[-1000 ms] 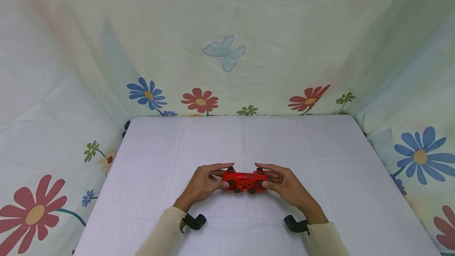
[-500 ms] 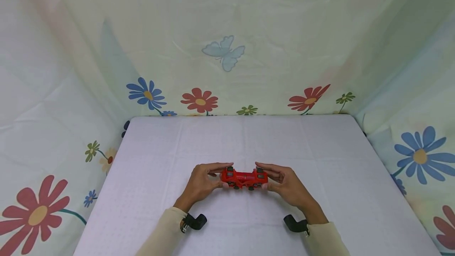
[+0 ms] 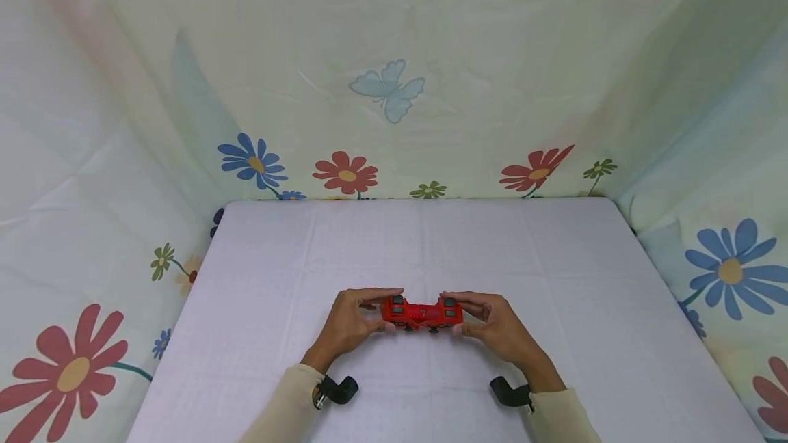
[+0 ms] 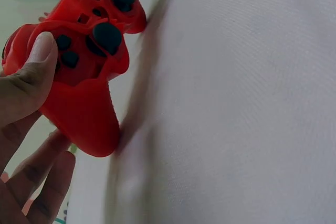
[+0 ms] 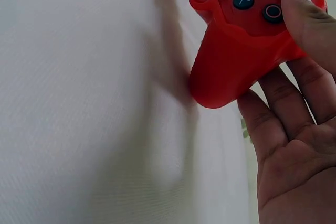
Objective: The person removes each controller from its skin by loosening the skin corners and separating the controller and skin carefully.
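Observation:
A red game controller (image 3: 422, 315) with dark buttons and sticks is held between both hands near the middle of the table. In the head view its top edge with the dark shoulder buttons faces up. My left hand (image 3: 348, 322) grips its left end, the thumb (image 4: 43, 51) on the face beside the direction buttons. At the other end my right hand (image 3: 495, 327) holds it likewise, with the thumb (image 5: 302, 3) over the round face buttons. Both grip ends of the controller point down, close to the white cloth in the wrist views. Part of each hand's fingers is hidden behind it.
A white cloth covers the table (image 3: 425, 245). Curtains printed with flowers and a butterfly (image 3: 388, 91) stand behind and on both sides. Black wrist cameras (image 3: 340, 390) are strapped at the cuffs of the beige sleeves (image 3: 286, 402).
The controller has tilted so its face turned toward the person and its shoulder-button edge came up. Both hands have shifted slightly down in the head view, still holding it.

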A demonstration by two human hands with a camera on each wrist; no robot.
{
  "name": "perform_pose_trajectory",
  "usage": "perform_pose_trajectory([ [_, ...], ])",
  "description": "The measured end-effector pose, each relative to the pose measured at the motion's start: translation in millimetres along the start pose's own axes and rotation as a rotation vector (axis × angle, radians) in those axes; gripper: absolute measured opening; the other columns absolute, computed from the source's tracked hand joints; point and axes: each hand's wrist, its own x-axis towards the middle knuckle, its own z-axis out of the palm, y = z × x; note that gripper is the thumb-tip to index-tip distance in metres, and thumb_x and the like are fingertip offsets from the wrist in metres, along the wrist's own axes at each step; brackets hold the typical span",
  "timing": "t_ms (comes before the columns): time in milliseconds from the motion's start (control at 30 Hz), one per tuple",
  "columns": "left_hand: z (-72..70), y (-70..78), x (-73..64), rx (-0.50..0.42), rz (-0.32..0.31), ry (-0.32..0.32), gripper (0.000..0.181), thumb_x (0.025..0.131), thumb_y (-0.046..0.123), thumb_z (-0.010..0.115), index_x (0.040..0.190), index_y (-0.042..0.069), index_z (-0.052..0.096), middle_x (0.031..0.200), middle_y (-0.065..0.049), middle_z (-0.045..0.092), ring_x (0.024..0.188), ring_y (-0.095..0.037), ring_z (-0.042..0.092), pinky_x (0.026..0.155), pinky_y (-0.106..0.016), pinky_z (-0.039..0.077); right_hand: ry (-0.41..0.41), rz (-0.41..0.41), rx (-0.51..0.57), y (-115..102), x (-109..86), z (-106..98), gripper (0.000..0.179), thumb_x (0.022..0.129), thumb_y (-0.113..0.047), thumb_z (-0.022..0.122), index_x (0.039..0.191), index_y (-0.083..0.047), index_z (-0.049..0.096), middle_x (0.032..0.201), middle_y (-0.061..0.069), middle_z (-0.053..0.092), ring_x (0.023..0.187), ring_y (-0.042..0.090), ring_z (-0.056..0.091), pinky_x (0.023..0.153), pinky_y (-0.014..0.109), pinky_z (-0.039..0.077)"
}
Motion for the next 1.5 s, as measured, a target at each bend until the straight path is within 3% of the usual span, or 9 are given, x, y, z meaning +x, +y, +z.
perform_pose_trajectory([
  [300,-10.6,6.6,4.7,0.032,0.038,-0.118,0.057,0.085,0.03,0.09,0.139,0.032,0.072,0.136,0.02,0.071,0.127,-0.007,0.067,0.104,-0.041,0.058,-0.019,0.002,-0.002,0,1.0,-2,0.059,0.085,-0.006,0.086,0.139,-0.018,0.069,0.149,0.009,0.065,0.145,0.038,0.055,0.112,0.052,0.047],
  [600,-14.0,17.1,9.0,0.099,0.033,-0.227,0.058,0.084,0.02,0.091,0.139,0.026,0.072,0.137,0.017,0.071,0.13,-0.013,0.066,0.111,-0.05,0.053,-0.067,0.028,-0.01,-3,2.8,-3,0.055,0.084,-0.002,0.087,0.134,-0.02,0.071,0.146,0.008,0.068,0.144,0.04,0.056,0.113,0.047,0.05],
  [733,-12.4,17.9,7.8,0.112,0.026,-0.237,0.06,0.083,0.017,0.092,0.138,0.028,0.072,0.136,0.019,0.071,0.13,-0.011,0.066,0.113,-0.049,0.052,-0.07,0.037,-0.015,-5,2.4,-3,0.056,0.082,0.0,0.088,0.132,-0.019,0.072,0.143,0.006,0.07,0.143,0.035,0.058,0.113,0.043,0.051],
  [1000,-6.4,17.5,3.9,0.138,0.039,-0.216,0.058,0.082,0.018,0.094,0.133,0.038,0.073,0.131,0.022,0.072,0.127,-0.007,0.066,0.114,-0.044,0.05,-0.073,0.037,-0.066,-6,0.6,0,0.054,0.082,-0.002,0.089,0.13,-0.022,0.074,0.14,0.002,0.072,0.14,0.034,0.061,0.115,0.047,0.048],
  [1300,-0.7,16.1,-2.0,0.153,0.041,-0.191,0.051,0.08,0.02,0.095,0.124,0.04,0.077,0.125,0.022,0.073,0.123,-0.006,0.066,0.112,-0.042,0.051,-0.099,0.029,-0.121,-7,-2.6,-1,0.056,0.079,-0.007,0.092,0.128,-0.03,0.075,0.138,-0.009,0.072,0.14,0.021,0.062,0.112,0.017,0.047],
  [1400,0.5,15.2,-2.6,0.152,0.051,-0.188,0.051,0.079,0.021,0.095,0.123,0.039,0.077,0.125,0.023,0.073,0.123,-0.005,0.065,0.112,-0.041,0.051,-0.11,0.016,-0.142,-8,-3.2,-1,0.057,0.079,-0.008,0.092,0.128,-0.031,0.075,0.139,-0.008,0.072,0.14,0.023,0.062,0.112,0.019,0.047],
  [1500,1.2,14.8,-3.2,0.157,0.054,-0.186,0.05,0.079,0.021,0.096,0.122,0.039,0.078,0.125,0.022,0.073,0.123,-0.005,0.065,0.112,-0.04,0.051,-0.125,0.002,-0.168,-9,-3.5,-2,0.056,0.08,-0.01,0.092,0.129,-0.029,0.075,0.14,-0.004,0.072,0.14,0.028,0.062,0.115,0.031,0.05],
])
